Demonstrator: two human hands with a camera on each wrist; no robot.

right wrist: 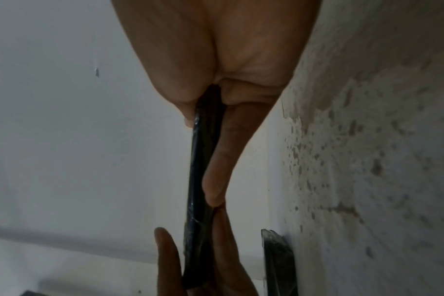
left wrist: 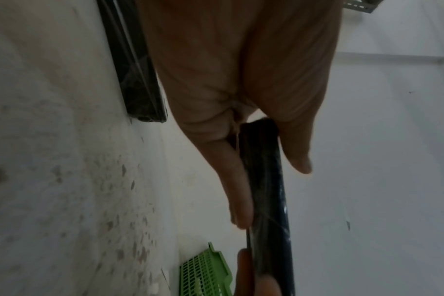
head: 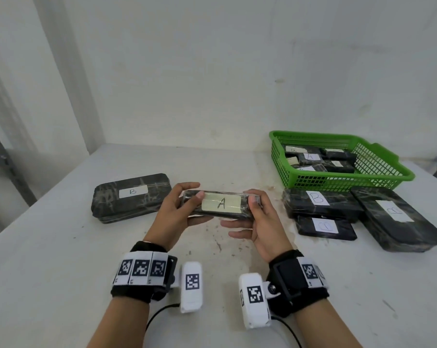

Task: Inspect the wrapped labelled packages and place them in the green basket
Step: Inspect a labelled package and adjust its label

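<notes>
Here, a person holds a slim black wrapped package marked "A" (head: 221, 205) just above a stained white bench (head: 62, 259), label up, during inspection. The left hand (head: 173, 217) pinches one short end, thumb on the top face and fingers beneath; the right hand (head: 259, 222) grips the opposite end the same way, with its lower fingers trailing loose below. The wrist views show the package edge-on, clamped between thumb and fingers at each end. The green basket (head: 378, 172) stands well off to the right at the back of the bench and already holds several labelled packages. Three larger wrapped packages marked "B" crowd the space just in front of it, the nearest one (head: 320, 203) lying just below the basket's front wall, while another "B" package (head: 131, 197) lies apart on the left. The risks ahead appear modest but real: the glossy wrap looks slippery, so handing over to a single hand for the reach could let the package slide or tip; a low carry could clip the "B" packages stacked in front; and a careless drop onto the uneven pile inside might leave it resting against the rim rather than settled within.
</notes>
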